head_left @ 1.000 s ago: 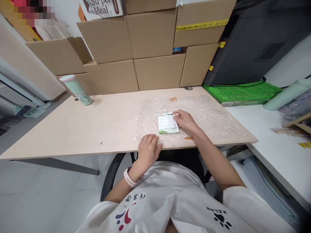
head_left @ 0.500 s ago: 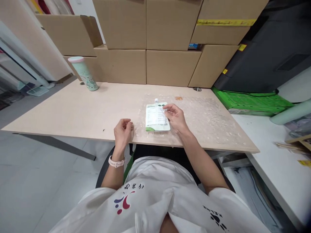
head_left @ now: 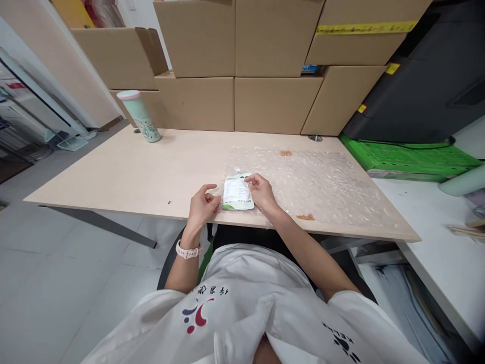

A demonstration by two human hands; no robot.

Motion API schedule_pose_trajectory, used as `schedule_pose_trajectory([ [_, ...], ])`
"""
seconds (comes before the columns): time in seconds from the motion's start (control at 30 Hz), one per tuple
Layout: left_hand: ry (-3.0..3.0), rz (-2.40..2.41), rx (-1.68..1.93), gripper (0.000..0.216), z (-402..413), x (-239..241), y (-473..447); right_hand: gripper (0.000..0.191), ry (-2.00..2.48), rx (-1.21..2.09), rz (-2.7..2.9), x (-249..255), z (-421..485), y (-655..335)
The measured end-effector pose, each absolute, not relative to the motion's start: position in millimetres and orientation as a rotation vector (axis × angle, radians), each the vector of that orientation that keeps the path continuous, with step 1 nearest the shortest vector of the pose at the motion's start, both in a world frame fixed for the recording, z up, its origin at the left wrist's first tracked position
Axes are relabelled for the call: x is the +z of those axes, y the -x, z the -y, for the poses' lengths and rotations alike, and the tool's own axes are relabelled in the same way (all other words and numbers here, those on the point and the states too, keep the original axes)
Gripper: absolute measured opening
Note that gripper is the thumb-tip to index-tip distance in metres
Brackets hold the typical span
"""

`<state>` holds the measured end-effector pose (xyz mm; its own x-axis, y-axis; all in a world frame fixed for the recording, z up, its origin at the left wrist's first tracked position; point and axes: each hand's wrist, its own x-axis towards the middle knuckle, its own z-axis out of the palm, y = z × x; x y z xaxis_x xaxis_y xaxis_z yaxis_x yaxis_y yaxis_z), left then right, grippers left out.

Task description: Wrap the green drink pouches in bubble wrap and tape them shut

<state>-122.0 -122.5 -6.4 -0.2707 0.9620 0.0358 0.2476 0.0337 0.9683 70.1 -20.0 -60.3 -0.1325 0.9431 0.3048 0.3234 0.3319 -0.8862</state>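
Note:
A flat white and green spout pouch (head_left: 237,194) lies near the left edge of a clear bubble wrap sheet (head_left: 318,182), its capped spout pointing away from me. My right hand (head_left: 262,193) has its thumb and fingers closed on the pouch's right side. My left hand (head_left: 203,206) is at the left edge of the wrap, just beside the pouch. Its thumb and curled fingers appear to pinch that edge, though the thin film there is hard to see.
Cardboard boxes (head_left: 278,104) are stacked behind the wooden table (head_left: 113,172). A mint tumbler (head_left: 141,117) with a pink top stands at the back left. To the right are a green crate (head_left: 409,161) and a white side surface (head_left: 424,210). Brown tape pieces (head_left: 305,217) show on the wrap.
The pouch has shifted left and toward me on the wrap, with my right hand on it. My left hand has moved in closer to the pouch. The whole view has shifted slightly.

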Motion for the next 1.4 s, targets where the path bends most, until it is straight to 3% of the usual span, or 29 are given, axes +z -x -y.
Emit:
schedule_pose_trajectory([
  [0.37,-1.335,-1.602,1.251,0.032,122,-8,122,0.05,1.318,0.37,1.876,-38,27,-74],
  [0.5,-1.236,-1.567,1.301,0.029,123,-8,120,0.048,1.207,0.156,1.923,-19,57,-74],
  [0.67,-1.069,-1.435,1.505,0.029,120,-5,111,0.045,1.065,0.263,2.155,-8,102,-66],
  [0.83,-1.014,-1.23,1.651,0.038,117,15,70,0.047,1.082,0.466,2.031,4,123,-80],
  [1.03,-1.471,-0.975,1.422,0.036,121,20,-6,0.036,1.052,0.835,1.666,-1,120,-137],
  [1.13,-1.667,-1.037,1.242,0.034,123,10,-23,0.033,1.122,0.767,1.674,-9,120,-168],
  [1.3,-1.845,-1.073,1.188,0.028,122,0,-29,0.023,1.312,0.282,1.634,-2,125,-187],
  [1.4,-1.874,-1.049,1.199,0.023,120,2,-29,0.026,1.126,0.364,1.733,6,122,-178],
])
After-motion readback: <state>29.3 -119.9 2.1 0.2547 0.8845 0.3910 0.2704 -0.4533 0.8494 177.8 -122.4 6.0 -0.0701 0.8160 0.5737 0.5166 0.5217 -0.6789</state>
